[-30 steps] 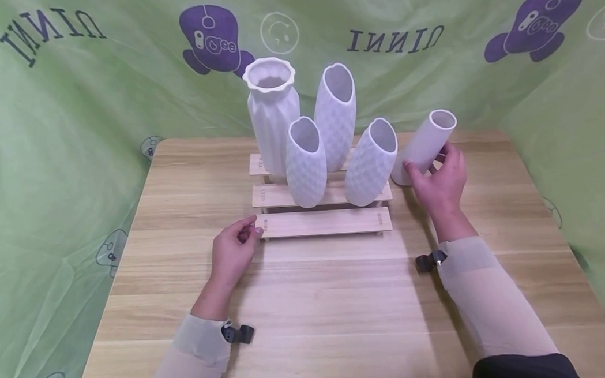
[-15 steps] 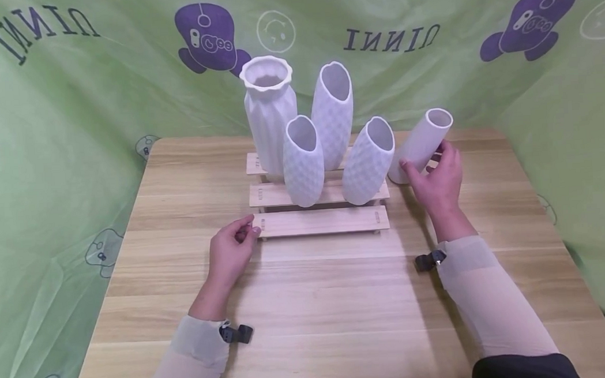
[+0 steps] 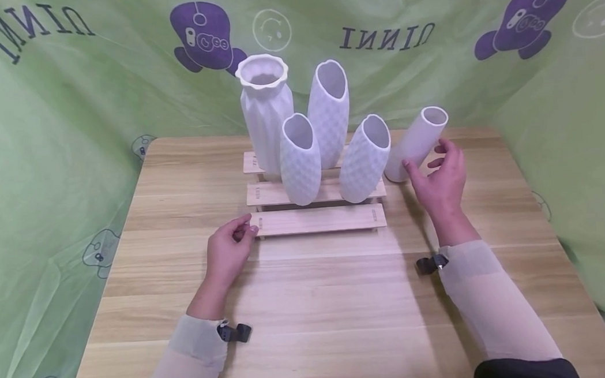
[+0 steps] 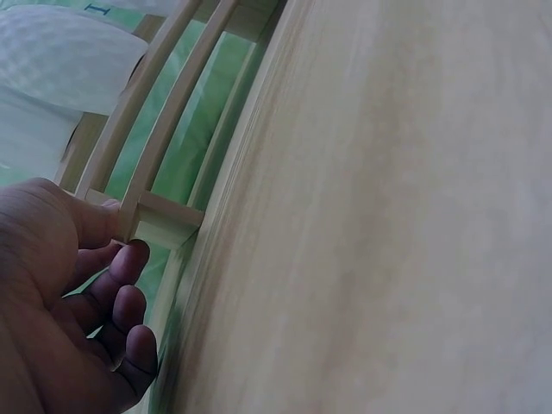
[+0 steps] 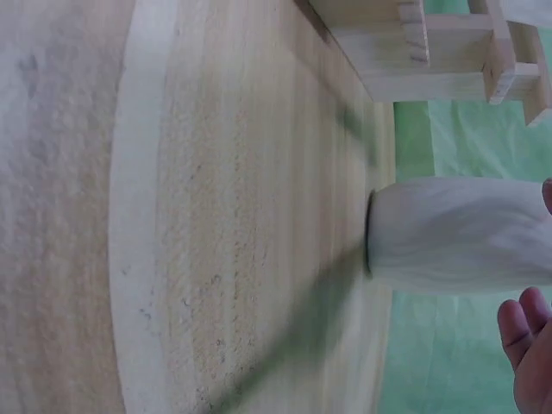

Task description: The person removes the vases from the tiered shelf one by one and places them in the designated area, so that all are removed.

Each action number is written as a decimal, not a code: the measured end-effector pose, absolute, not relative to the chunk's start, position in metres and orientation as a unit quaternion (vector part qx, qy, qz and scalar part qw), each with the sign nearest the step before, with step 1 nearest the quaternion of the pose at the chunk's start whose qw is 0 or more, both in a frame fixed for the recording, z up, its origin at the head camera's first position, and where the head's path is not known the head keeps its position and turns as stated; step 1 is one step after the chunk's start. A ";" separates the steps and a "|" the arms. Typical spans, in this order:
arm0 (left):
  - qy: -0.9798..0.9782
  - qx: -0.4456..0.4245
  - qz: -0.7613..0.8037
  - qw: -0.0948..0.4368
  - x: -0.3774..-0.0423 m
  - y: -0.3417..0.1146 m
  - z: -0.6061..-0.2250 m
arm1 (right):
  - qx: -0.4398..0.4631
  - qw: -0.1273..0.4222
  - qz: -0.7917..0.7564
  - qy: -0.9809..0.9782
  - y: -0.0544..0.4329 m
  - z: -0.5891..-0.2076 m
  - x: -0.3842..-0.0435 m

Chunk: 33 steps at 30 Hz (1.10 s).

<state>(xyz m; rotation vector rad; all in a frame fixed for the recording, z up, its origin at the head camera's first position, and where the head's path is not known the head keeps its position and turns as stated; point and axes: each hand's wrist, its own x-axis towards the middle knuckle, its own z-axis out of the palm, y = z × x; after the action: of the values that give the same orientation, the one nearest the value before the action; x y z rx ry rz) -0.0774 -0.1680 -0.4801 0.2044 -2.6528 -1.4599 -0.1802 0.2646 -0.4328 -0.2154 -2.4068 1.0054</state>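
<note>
A three-step wooden stand (image 3: pixel 317 220) carries several white vases. My left hand (image 3: pixel 228 245) pinches the left end of its lowest step; the left wrist view shows the thumb and index finger at the stand's corner (image 4: pixel 159 216), the other fingers loosely curled. Right of the stand, a smooth white cylindrical vase (image 3: pixel 418 141) stands on the table. My right hand (image 3: pixel 441 183) is beside it, thumb at its side and fingers spread away. In the right wrist view the fingertips (image 5: pixel 515 326) are apart from the cylindrical vase, whose base rests on the wood.
A ruffled-rim vase (image 3: pixel 268 121) and a tall dimpled vase (image 3: pixel 329 118) stand on the top step. Two shorter dimpled vases, one left (image 3: pixel 301 166) and one right (image 3: pixel 364 165), are on the middle step. Green cloth (image 3: pixel 302 15) hangs behind the table (image 3: pixel 309 304).
The right hand's fingers have loosened and moved off the cylindrical vase, which stays standing. The left hand keeps its place at the step. The head view has shifted slightly.
</note>
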 end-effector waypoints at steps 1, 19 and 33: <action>-0.872 0.067 -0.481 0.054 -0.077 -0.168 -0.480 | -0.074 0.270 0.373 -0.885 0.264 -0.432 -0.179; -0.868 0.063 -0.489 0.053 -0.076 -0.169 -0.477 | 0.086 0.339 0.483 -0.802 0.209 -0.379 -0.137; -0.871 0.062 -0.483 0.057 -0.076 -0.169 -0.477 | 0.206 0.268 0.533 -0.776 0.186 -0.364 -0.124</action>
<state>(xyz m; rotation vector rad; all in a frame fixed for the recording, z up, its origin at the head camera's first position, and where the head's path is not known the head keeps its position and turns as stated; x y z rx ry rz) -0.0760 -0.1687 -0.4772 0.1884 -2.6423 -1.4647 -0.1240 0.1863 -0.3638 0.5547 -2.0931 1.4380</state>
